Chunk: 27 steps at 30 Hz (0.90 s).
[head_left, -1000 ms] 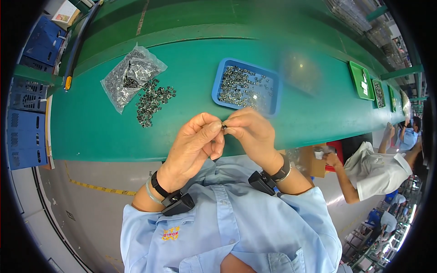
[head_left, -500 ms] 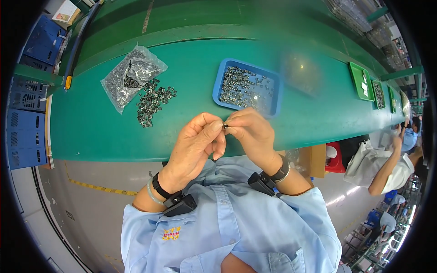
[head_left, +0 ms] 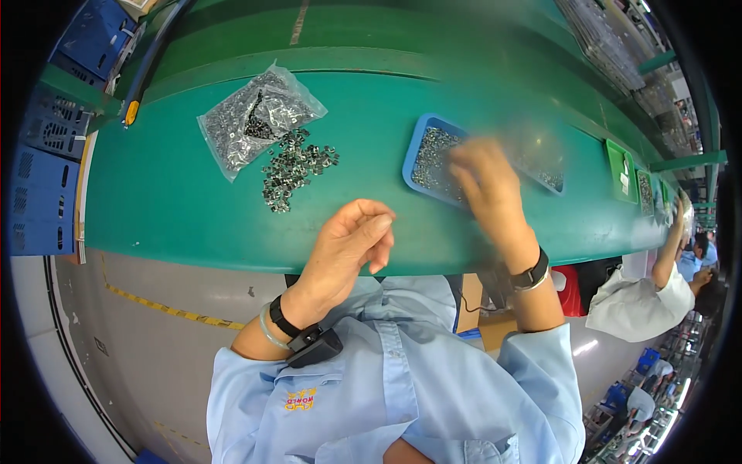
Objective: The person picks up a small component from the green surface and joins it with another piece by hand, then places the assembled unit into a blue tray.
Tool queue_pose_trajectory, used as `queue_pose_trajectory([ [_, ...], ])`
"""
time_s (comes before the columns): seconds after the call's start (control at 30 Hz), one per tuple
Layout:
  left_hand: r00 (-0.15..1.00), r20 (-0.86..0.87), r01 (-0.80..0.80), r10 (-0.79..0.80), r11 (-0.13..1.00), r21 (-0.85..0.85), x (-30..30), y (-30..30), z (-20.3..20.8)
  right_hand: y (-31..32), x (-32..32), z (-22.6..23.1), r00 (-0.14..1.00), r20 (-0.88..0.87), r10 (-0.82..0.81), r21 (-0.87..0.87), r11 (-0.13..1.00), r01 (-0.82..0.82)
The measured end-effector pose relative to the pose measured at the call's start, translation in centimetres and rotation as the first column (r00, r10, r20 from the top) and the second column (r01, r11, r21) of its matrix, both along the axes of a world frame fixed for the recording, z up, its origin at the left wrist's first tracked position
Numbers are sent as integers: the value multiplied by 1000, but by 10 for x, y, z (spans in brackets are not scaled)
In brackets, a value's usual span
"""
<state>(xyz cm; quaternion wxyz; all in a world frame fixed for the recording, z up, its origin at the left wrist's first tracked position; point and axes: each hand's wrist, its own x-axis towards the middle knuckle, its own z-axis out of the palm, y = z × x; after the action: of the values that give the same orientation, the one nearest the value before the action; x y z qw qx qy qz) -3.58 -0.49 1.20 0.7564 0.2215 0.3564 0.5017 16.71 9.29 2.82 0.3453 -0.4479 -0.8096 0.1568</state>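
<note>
On the desk [head_left: 185, 224], the tray [head_left: 413, 151] may tip if the right hand [head_left: 492, 188], grip unclear like the left hand's [head_left: 352, 246], bumps it.

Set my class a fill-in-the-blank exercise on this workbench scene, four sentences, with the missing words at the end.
1. The hand at the blue tray is the person's ____ one.
2. In the picture, the clear plastic bag lies to the ____ of the tray.
3. Of the bag and the loose heap of parts, the ____ is nearer the left hand.
4. The person's shirt is light ____.

Missing words: right; left; heap; blue.
</note>
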Motion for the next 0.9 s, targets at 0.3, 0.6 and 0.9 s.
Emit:
queue_pose_trajectory([
  [0.3,997,57,-53,55,998,-27,-36,-10,-7,34,-101,-12,897,286,337,-6,937,-350],
  [0.6,986,10,-165,166,986,-17,-54,-7,-5,21,-103,-5,911,191,364,-64,931,-359],
  [0.9,997,19,-77,77,997,-19,-26,12,-5,-17,-67,5,926,-6,377,-95,922,-376],
])
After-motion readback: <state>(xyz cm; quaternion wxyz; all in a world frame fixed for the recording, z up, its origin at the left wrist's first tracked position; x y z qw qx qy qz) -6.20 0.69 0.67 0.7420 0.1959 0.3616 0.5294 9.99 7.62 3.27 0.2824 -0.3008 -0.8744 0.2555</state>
